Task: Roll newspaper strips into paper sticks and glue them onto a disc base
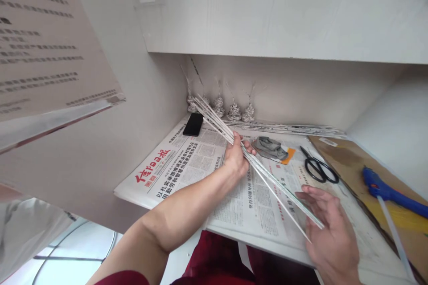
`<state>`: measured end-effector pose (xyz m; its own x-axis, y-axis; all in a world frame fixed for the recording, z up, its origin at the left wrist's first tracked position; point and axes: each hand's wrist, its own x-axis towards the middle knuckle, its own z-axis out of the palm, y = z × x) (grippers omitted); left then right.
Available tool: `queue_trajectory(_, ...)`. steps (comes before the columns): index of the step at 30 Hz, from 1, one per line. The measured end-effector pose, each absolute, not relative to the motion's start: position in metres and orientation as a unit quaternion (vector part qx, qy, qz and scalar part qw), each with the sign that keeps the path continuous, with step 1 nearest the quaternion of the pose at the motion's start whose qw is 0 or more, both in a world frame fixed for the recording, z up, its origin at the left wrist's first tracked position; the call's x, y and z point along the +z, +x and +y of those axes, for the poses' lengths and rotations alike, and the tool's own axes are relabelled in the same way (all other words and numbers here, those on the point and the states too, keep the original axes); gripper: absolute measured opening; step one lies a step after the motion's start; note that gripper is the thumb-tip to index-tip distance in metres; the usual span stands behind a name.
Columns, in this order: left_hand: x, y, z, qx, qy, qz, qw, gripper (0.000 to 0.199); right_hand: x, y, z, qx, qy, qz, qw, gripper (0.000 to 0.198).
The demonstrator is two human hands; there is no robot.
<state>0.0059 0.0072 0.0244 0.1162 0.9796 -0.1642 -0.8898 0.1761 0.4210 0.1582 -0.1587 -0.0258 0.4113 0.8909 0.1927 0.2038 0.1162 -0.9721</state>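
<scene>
My left hand [238, 155] is wrapped round the middle of a bundle of thin rolled-paper sticks [216, 120], held slantwise above the newspaper [203, 153]. The far ends fan out a little toward the back left. At the near end, my right hand [329, 227] is spread with its palm toward the stick tips, its fingers apart and not closed on them. One stick hangs slightly away from the others there. Whether the right palm touches the tips, I cannot tell.
Behind stand several small woven paper cones [234, 111] and a row of more paper sticks [287, 129]. A black phone [193, 124] lies left, a grey cloth [269, 147] centrally. To the right are black scissors [319, 170] and a blue glue gun [384, 189] on cardboard [344, 156].
</scene>
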Motion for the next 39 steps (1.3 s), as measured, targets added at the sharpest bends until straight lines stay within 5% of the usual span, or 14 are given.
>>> queue_trajectory(5,0.025,0.004,0.01,0.642,0.111,0.21,0.729,0.033,-0.003,0.153,-0.154,0.251,-0.632,-0.463,0.57,0.028)
queue_trajectory(11,0.021,0.004,0.013,0.652,0.129,0.237,0.709,0.03,0.028,0.16,-0.129,0.203,-0.654,-0.655,0.322,0.032)
queue_trajectory(16,0.018,0.004,0.016,0.67,0.144,0.25,0.684,0.032,0.023,0.134,-0.099,0.131,-0.595,-0.769,0.191,0.056)
queue_trajectory(22,0.012,0.006,0.019,0.665,0.161,0.27,0.678,0.034,0.008,0.107,-0.062,0.104,-0.579,-0.789,0.177,0.041)
queue_trajectory(26,0.011,0.003,0.022,0.642,0.192,0.313,0.673,0.039,0.003,0.11,-0.048,0.224,-0.557,-0.757,0.259,0.026)
queue_trajectory(32,0.014,-0.01,0.031,0.641,0.281,0.32,0.639,0.059,0.019,0.13,-0.049,0.678,-0.434,-0.494,0.327,0.028)
queue_trajectory(39,0.02,-0.024,0.041,0.621,0.337,0.308,0.637,0.051,0.022,0.145,-0.044,0.74,-0.383,-0.437,0.339,0.026)
